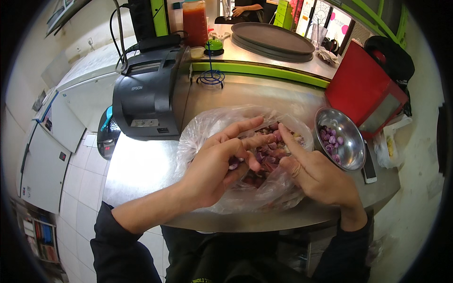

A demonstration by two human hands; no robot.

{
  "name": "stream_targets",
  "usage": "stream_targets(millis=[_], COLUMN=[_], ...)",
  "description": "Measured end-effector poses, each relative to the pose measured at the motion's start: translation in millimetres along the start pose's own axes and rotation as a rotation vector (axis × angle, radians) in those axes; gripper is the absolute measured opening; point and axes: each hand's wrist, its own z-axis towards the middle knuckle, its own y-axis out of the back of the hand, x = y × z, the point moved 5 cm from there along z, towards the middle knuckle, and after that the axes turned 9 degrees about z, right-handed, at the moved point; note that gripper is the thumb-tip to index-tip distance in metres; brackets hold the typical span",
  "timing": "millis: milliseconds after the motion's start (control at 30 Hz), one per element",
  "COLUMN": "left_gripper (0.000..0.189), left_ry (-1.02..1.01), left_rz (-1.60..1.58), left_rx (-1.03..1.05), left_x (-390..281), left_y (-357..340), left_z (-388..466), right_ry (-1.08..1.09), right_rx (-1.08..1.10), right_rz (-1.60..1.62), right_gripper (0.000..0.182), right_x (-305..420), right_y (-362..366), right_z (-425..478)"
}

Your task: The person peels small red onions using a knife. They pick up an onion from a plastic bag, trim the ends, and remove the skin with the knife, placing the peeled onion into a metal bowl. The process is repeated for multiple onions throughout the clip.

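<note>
A clear plastic bag (198, 131) lies spread on the metal counter, full of small red shallots and loose papery skins (267, 159). My left hand (223, 155) is over the bag, its index and middle fingers stretched out and its lower fingers curled around a peeled shallot (233, 165). Opposite it, my right hand (315, 173) points its index finger inward, close to the left fingertips, with the thumb apart. I see nothing held in the right hand; its other fingers are partly hidden. Right of the bag, a steel bowl (348, 136) holds several peeled purple shallots (331, 139).
An Epson receipt printer (148, 95) stands at the left. Behind are a blue wire stand (211, 76), a green call bell (214, 45), stacked round trays (272, 39) and a red sauce container (194, 23). A red box (364, 85) and a phone (370, 166) flank the bowl. Another person's hand (240, 10) shows beyond.
</note>
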Motion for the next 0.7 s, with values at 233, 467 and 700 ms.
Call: stream_targets(millis=[233,467,700], left_gripper=[0.074,0.075,0.075], left_ry=[-0.039,-0.07,-0.086], left_rz=[0.012,0.043,0.114], left_rx=[0.005,0.022,-0.004], left_x=[2.3,-3.6,-7.6], left_y=[1.4,1.5,6.8], left_z=[-1.4,-1.6,-2.2], right_ry=[-0.064,-0.135,0.015], right_rx=[-0.09,-0.213,-0.179], right_rz=[-0.068,-0.151,-0.076], right_gripper=[0.061,0.055,0.031], right_x=[-3.7,-7.2,-1.5], right_y=[3.8,23.6,22.0], right_z=[-0.5,-3.3,-4.9])
